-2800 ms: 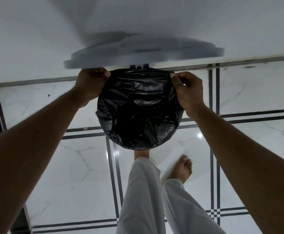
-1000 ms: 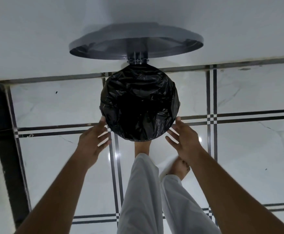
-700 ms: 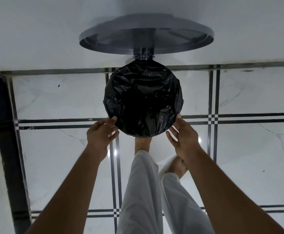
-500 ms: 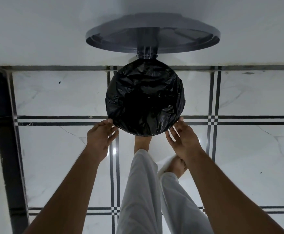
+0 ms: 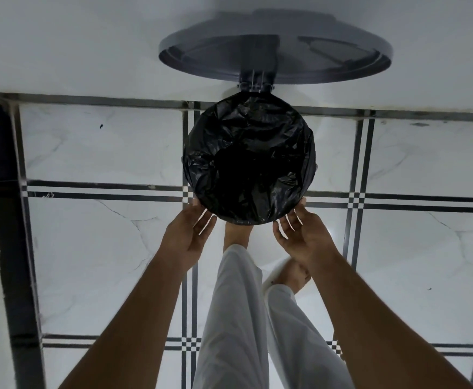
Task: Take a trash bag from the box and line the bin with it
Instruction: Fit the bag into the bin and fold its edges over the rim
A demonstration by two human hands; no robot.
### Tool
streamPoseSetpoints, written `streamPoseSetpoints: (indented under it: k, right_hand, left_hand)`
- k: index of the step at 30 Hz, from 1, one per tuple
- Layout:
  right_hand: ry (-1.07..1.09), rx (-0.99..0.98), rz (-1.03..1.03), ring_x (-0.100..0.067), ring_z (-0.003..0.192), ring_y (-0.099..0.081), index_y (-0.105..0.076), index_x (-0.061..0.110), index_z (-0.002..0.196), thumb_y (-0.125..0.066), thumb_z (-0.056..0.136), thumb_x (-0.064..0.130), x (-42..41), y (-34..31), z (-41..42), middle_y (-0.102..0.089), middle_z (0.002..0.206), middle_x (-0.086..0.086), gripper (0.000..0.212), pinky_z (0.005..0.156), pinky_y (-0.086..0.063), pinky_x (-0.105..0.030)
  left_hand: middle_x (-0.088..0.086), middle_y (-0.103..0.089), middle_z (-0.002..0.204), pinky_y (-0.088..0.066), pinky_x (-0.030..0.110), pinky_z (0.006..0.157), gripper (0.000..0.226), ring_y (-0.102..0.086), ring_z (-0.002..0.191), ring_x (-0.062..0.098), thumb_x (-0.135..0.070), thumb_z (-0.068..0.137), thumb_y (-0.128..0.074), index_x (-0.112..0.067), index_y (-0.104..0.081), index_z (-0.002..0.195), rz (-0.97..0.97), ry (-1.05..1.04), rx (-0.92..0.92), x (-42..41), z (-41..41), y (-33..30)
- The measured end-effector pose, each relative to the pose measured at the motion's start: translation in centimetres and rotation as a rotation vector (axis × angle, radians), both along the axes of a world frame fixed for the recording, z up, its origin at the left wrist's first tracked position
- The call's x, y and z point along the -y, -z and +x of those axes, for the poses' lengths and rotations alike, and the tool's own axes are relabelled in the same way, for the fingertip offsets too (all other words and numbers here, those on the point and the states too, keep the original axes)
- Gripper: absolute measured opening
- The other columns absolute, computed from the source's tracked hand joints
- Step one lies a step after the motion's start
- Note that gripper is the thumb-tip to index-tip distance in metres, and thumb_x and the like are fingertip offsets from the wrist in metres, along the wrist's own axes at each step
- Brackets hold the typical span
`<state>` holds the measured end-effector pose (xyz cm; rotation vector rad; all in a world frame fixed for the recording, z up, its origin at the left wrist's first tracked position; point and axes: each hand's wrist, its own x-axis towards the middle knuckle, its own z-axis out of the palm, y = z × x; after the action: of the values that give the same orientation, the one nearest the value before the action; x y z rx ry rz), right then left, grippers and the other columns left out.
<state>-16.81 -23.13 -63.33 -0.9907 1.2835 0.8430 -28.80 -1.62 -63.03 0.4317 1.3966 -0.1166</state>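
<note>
A black trash bag [image 5: 248, 161] covers the round mouth of the bin and folds over its rim. The bin's grey lid [image 5: 274, 49] stands raised behind it against the white wall. My left hand [image 5: 186, 237] reaches to the near left edge of the bag with straight, spread fingers touching the plastic. My right hand [image 5: 302, 234] is at the near right edge, fingers also straight and spread against the bag. The bin's body is hidden under the bag. No box is in view.
White marble floor tiles with black stripe borders [image 5: 103, 189] surround the bin. My leg in white trousers [image 5: 238, 318] and my bare feet stand just in front of the bin. A dark vertical strip [image 5: 5, 220] runs down the left side.
My hands left the far rim of the bag and came down to its near edge, fingers now straight. The lid rose from a blurred swing to standing upright.
</note>
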Motion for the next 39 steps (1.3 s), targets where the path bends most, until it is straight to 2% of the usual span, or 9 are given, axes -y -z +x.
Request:
streamPoseSetpoints:
  k: [3, 6, 13, 16, 19, 22, 26, 32, 39]
  right_hand:
    - [-0.008, -0.010, -0.025, -0.015, 0.102, -0.072, -0.073, 0.015, 0.107, -0.071, 0.108, 0.042, -0.2, 0.2, 0.3, -0.081, 0.080, 0.006, 0.027, 0.086, -0.061, -0.038]
    - [-0.033, -0.035, -0.064, -0.014, 0.092, -0.073, -0.072, 0.014, 0.101, -0.071, 0.109, 0.038, -0.1, 0.7, 0.5, -0.075, 0.076, 0.004, 0.026, 0.077, -0.063, -0.034]
    - [-0.131, -0.105, -0.112, -0.015, 0.071, -0.056, -0.064, 0.011, 0.089, -0.058, 0.105, 0.002, 0.3, 2.4, 2.1, -0.062, 0.069, -0.002, 0.020, 0.068, -0.053, -0.029]
    - [-0.197, -0.138, -0.178, -0.015, 0.065, -0.049, -0.062, 0.013, 0.083, -0.046, 0.101, 0.000, 0.3, 4.0, 2.8, -0.058, 0.069, -0.002, 0.028, 0.057, -0.043, -0.027]
    - [-0.216, -0.132, -0.187, -0.017, 0.072, -0.056, -0.070, 0.011, 0.099, -0.045, 0.102, 0.000, 0.4, 5.6, 3.5, -0.070, 0.087, -0.007, 0.027, 0.048, -0.048, -0.024]
    - [-0.160, -0.106, -0.169, -0.022, 0.088, -0.074, -0.075, 0.002, 0.123, -0.054, 0.105, -0.001, 0.8, 5.7, 3.6, -0.080, 0.105, -0.013, 0.028, 0.063, -0.064, -0.027]
    - [-0.130, -0.009, -0.266, -0.020, 0.095, -0.078, -0.079, 0.009, 0.123, -0.062, 0.111, 0.013, 0.7, 2.7, 4.3, -0.083, 0.108, -0.005, 0.022, 0.081, -0.065, -0.031]
    - [-0.257, 0.223, -0.405, -0.011, 0.096, -0.076, -0.080, 0.024, 0.120, -0.069, 0.108, 0.047, -0.8, -0.2, 6.6, -0.081, 0.112, 0.008, 0.027, 0.089, -0.062, -0.030]
    - [-0.258, 0.171, -0.347, -0.011, 0.115, -0.074, -0.080, 0.028, 0.118, -0.068, 0.108, 0.043, -1.6, 0.1, 7.6, -0.080, 0.124, 0.013, 0.021, 0.101, -0.055, -0.034]
  left_hand:
    - [0.003, -0.080, 0.129, -0.062, 0.032, 0.097, 0.029, -0.077, 0.114, 0.014, -0.022, 0.109, -0.066, -0.009, -0.074, 0.134, -0.024, -0.076, -0.019, 0.4, 0.2, 0.5]
    - [0.004, -0.083, 0.118, -0.059, 0.036, 0.104, 0.023, -0.076, 0.118, 0.019, -0.012, 0.112, -0.057, -0.011, -0.079, 0.117, -0.027, -0.098, -0.045, 1.0, 0.8, 0.6]
    - [0.010, -0.080, 0.123, -0.055, 0.040, 0.113, 0.026, -0.074, 0.124, 0.024, -0.004, 0.109, -0.057, -0.004, -0.073, 0.129, -0.092, -0.173, -0.007, 1.3, 0.9, 1.7]
    - [0.005, -0.081, 0.100, -0.058, 0.035, 0.106, 0.019, -0.077, 0.100, 0.018, 0.001, 0.106, -0.058, -0.006, -0.073, 0.115, -0.089, -0.136, -0.048, 1.0, 1.3, 2.1]
    - [0.000, -0.067, 0.065, -0.056, 0.024, 0.077, 0.023, -0.066, 0.068, 0.011, 0.006, 0.102, -0.052, -0.007, -0.065, 0.088, -0.012, 0.049, -0.165, 0.2, 2.2, 3.6]
    - [0.006, -0.066, 0.077, -0.059, 0.021, 0.062, 0.018, -0.067, 0.066, 0.013, 0.007, 0.101, -0.052, -0.004, -0.067, 0.100, 0.066, 0.124, -0.230, -0.9, 3.6, 4.7]
    - [0.002, -0.063, 0.079, -0.059, 0.019, 0.056, 0.022, -0.063, 0.067, 0.011, -0.002, 0.107, -0.053, -0.012, -0.063, 0.091, 0.142, 0.142, -0.304, -2.1, 4.2, 3.6]
    - [0.004, -0.078, 0.117, -0.066, 0.041, 0.091, 0.039, -0.076, 0.098, 0.023, -0.053, 0.103, -0.068, -0.017, -0.074, 0.116, 0.465, 0.202, -0.257, -4.7, 6.5, 1.2]
    - [0.000, -0.075, 0.096, -0.057, 0.030, 0.067, 0.018, -0.069, 0.082, 0.019, -0.027, 0.104, -0.070, -0.018, -0.077, 0.090, 0.408, 0.307, -0.212, -7.2, 9.0, 1.4]
